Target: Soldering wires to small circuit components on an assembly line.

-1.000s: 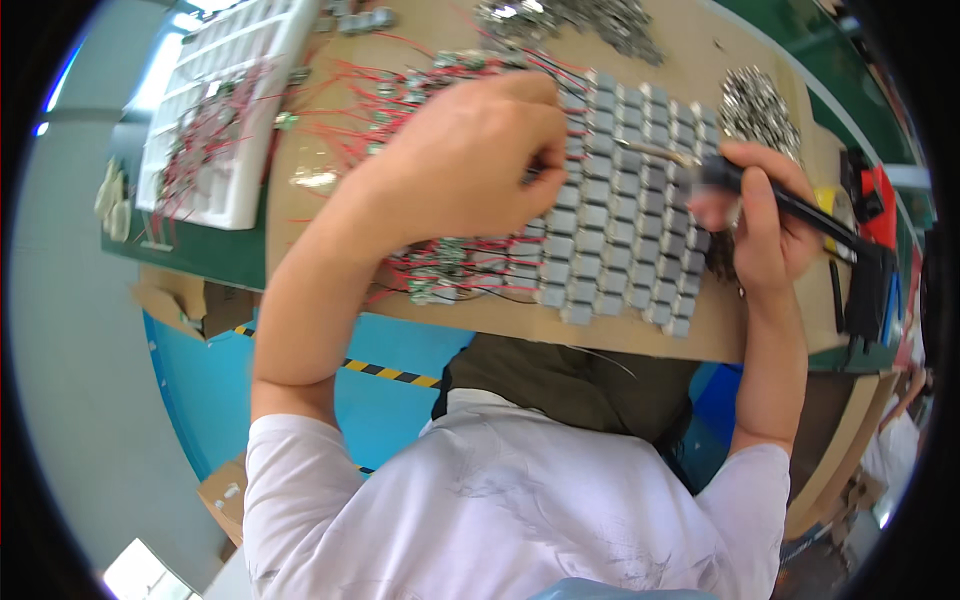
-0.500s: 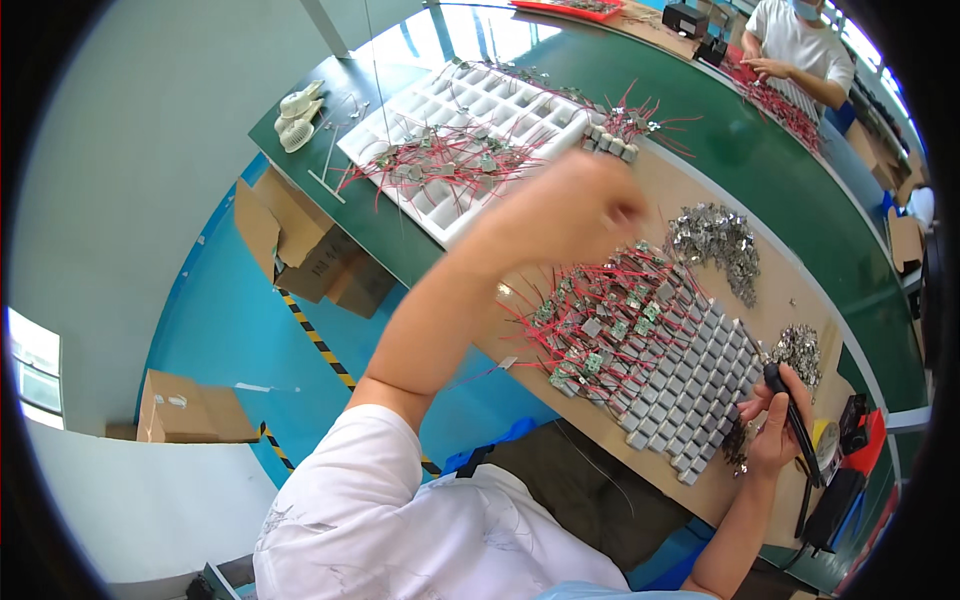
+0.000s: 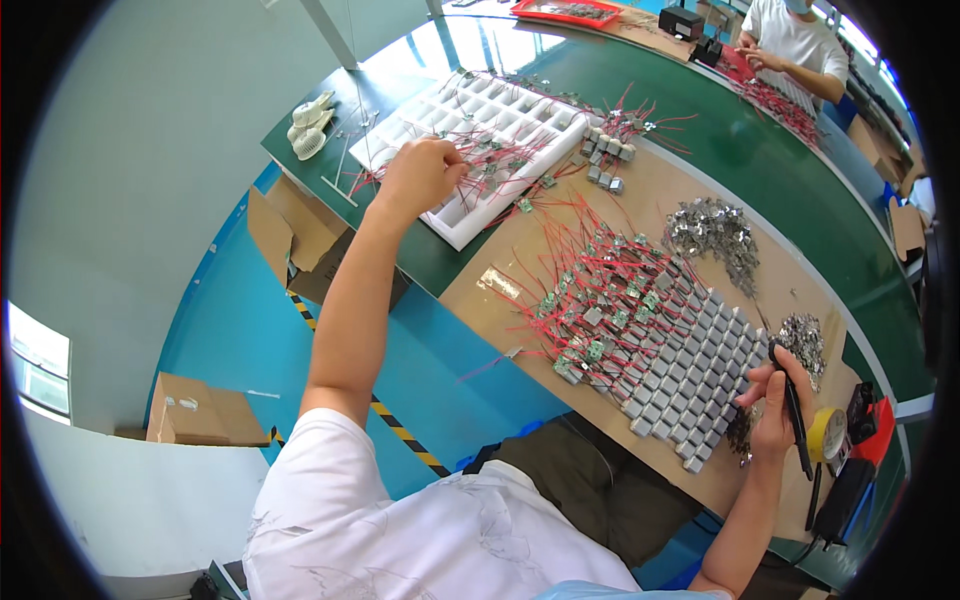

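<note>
My left hand point(image 3: 425, 178) reaches over the white foam tray point(image 3: 462, 228), its fingers pinched among small circuit boards with red wires point(image 3: 490, 160) that lie heaped there. What the fingertips hold is too small to tell. My right hand point(image 3: 775, 402) grips a black pen-shaped soldering iron point(image 3: 793, 405), upper end near the far right of the block of battery cells. Rows of silver battery cells point(image 3: 690, 375) lie side by side on the brown board. Green circuit boards with red wires point(image 3: 620, 290) cover the left part of these rows.
Piles of small metal tabs point(image 3: 715, 235) lie beyond the cells, with another pile point(image 3: 803, 340) near my right hand. A yellow tape roll point(image 3: 826, 435) and red tray point(image 3: 878, 435) are at right. Loose cells point(image 3: 605, 165) lie by the foam tray. A co-worker point(image 3: 795, 50) sits across.
My left hand has swung left from above the wired cells to the foam tray, and its fingers now pinch there. My right hand keeps hold of the soldering iron, almost still.
</note>
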Demonstrator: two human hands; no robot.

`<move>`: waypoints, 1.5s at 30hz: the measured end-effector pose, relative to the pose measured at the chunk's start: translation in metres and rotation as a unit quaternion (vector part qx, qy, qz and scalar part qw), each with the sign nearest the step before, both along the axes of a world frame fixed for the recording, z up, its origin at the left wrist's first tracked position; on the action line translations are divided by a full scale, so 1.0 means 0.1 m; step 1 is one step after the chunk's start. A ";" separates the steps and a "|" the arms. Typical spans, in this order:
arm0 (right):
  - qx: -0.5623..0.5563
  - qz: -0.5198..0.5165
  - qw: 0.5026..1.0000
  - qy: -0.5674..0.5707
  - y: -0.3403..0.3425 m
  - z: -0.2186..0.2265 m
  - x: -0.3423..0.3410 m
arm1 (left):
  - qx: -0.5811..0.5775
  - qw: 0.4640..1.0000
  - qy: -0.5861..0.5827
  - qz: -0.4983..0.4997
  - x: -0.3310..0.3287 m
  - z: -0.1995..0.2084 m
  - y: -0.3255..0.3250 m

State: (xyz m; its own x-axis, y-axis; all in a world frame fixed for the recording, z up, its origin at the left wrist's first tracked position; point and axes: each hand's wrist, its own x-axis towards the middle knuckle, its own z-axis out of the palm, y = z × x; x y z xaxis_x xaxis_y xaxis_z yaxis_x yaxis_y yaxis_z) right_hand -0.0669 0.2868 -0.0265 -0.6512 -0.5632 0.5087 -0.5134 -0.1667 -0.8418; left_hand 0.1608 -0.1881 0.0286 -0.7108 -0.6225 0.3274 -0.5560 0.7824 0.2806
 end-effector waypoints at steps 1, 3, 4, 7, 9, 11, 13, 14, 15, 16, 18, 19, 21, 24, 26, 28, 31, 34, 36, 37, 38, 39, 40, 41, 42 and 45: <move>0.006 0.000 1.000 0.004 0.00 0.00 0.00 | -0.004 1.000 0.001 0.003 0.00 0.03 -0.02; -0.011 -0.006 1.000 -0.004 0.00 -0.01 0.00 | 0.006 1.000 0.029 -0.007 -0.01 0.11 -0.04; -0.005 -0.005 1.000 -0.003 0.00 -0.01 0.00 | -0.006 0.999 0.034 -0.005 -0.02 0.15 -0.05; -0.007 -0.005 1.000 -0.010 0.00 -0.01 0.01 | 0.090 0.989 0.105 0.051 -0.05 0.27 -0.08; -0.005 0.002 1.000 0.000 -0.01 -0.01 0.01 | 0.082 0.984 0.143 0.062 -0.05 0.30 -0.10; 0.000 0.003 1.000 0.003 -0.01 0.00 0.01 | 0.093 0.971 0.210 0.060 -0.07 0.32 -0.13; -0.007 0.006 1.000 -0.006 -0.01 0.00 0.04 | 0.124 0.962 0.231 0.079 -0.10 0.35 -0.18; 0.000 0.003 1.000 -0.006 -0.02 0.01 0.03 | 0.132 0.962 0.231 0.058 -0.11 0.37 -0.21; 0.000 0.004 1.000 -0.001 -0.02 0.02 0.03 | 0.131 0.963 0.230 0.053 -0.16 0.39 -0.23; -0.003 0.006 1.000 0.001 -0.01 0.02 0.04 | 0.168 0.946 0.275 0.034 -0.17 0.39 -0.22; 0.000 0.007 1.000 0.002 -0.02 0.03 0.04 | 0.224 0.917 0.330 0.010 -0.20 0.41 -0.17; -0.011 0.004 1.000 -0.002 -0.02 0.04 0.05 | 0.219 0.917 0.333 0.003 -0.22 0.43 -0.13; -0.003 0.004 1.000 -0.006 -0.02 0.04 0.07 | 0.318 0.849 0.420 -0.034 -0.25 0.47 0.00; 0.000 -0.002 1.000 -0.016 -0.04 0.07 0.08 | 0.396 0.801 0.443 -0.078 -0.33 0.54 0.30; -0.019 0.004 1.000 -0.014 -0.06 0.08 0.10 | 0.445 0.764 0.439 -0.161 -0.40 0.50 0.63; -0.030 0.010 0.999 -0.023 -0.08 0.08 0.10 | 0.488 0.738 0.417 -0.208 -0.46 0.39 1.05; -0.041 0.016 0.993 -0.112 -0.09 0.06 0.12 | 0.527 0.731 0.361 -0.240 -0.50 0.14 1.79; -0.066 0.054 0.984 -0.156 -0.09 0.04 0.07 | 0.618 0.677 0.306 -0.257 -0.54 -0.05 2.34; -0.088 0.114 0.978 -0.149 -0.09 0.03 -0.01 | 0.588 0.701 0.291 -0.281 -0.58 -0.17 2.59; -0.088 0.127 0.976 -0.153 -0.09 0.02 -0.03 | 0.598 0.687 0.297 -0.286 -0.60 -0.23 2.68; -0.099 0.144 0.973 -0.153 -0.10 0.02 -0.04 | 0.607 0.681 0.292 -0.287 -0.62 -0.27 2.73; -0.097 0.163 0.968 -0.163 -0.09 0.02 -0.04 | 0.613 0.680 0.283 -0.288 -0.63 -0.31 2.76; -0.067 0.165 0.967 -0.180 -0.06 0.03 -0.02 | 0.618 0.684 0.265 -0.282 -0.63 -0.34 2.78; -0.048 0.170 0.965 -0.195 -0.05 0.04 0.00 | 0.624 0.676 0.273 -0.281 -0.63 -0.36 2.80; -0.045 0.159 0.969 -0.186 -0.07 0.03 0.04 | 0.627 0.676 0.269 -0.278 -0.63 -0.38 2.80; 0.011 0.155 0.975 -0.157 -0.06 0.05 0.08 | 0.632 0.670 0.282 -0.268 -0.64 -0.42 2.81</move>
State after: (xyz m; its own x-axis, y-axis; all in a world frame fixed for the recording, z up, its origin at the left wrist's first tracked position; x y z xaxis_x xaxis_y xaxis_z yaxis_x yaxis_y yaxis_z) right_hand -0.0585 0.2810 -0.0214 -0.5700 -0.7661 0.2970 -0.1582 -0.2524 -0.9546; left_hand 0.0968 0.0932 -0.0135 -0.9283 -0.3607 0.0904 0.1839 -0.2339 0.9547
